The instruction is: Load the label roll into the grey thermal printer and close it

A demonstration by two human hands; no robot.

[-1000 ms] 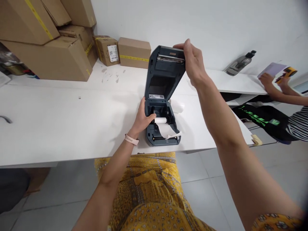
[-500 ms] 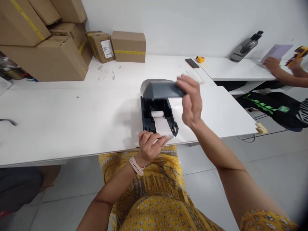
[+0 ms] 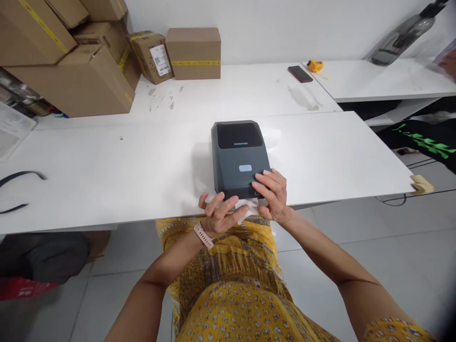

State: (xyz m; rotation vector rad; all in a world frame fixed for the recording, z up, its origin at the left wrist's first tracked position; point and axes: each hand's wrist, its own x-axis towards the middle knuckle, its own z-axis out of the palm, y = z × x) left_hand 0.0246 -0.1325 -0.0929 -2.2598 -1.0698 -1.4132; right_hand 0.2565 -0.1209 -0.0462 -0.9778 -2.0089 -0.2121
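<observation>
A dark grey label printer (image 3: pixel 233 164) with a glossy black window and a pale blue button stands at the table's front edge, its lid down. A white strip of label paper (image 3: pixel 251 207) sticks out below its front. My left hand (image 3: pixel 221 213) is at the front left corner; its index finger lies over the strip, the other fingers are spread, and the thumb is hidden. On the front right corner, my right hand (image 3: pixel 273 194) has its fingers on the lid and its thumb below the front edge. The paper roll inside is hidden.
Cardboard boxes (image 3: pixel 103 85) are stacked at the back left. A phone (image 3: pixel 300 74) and a yellow tape measure (image 3: pixel 315 65) lie at the back right, near a dark bottle (image 3: pixel 402 40). Black-framed glasses (image 3: pixel 23 175) rest at the left. A corner guard (image 3: pixel 422 184) covers the right table corner.
My right hand has brought the printer's lid down, and it now covers the roll and the inside. My left hand has stayed by the paper strip at the front, its fingers more spread.
</observation>
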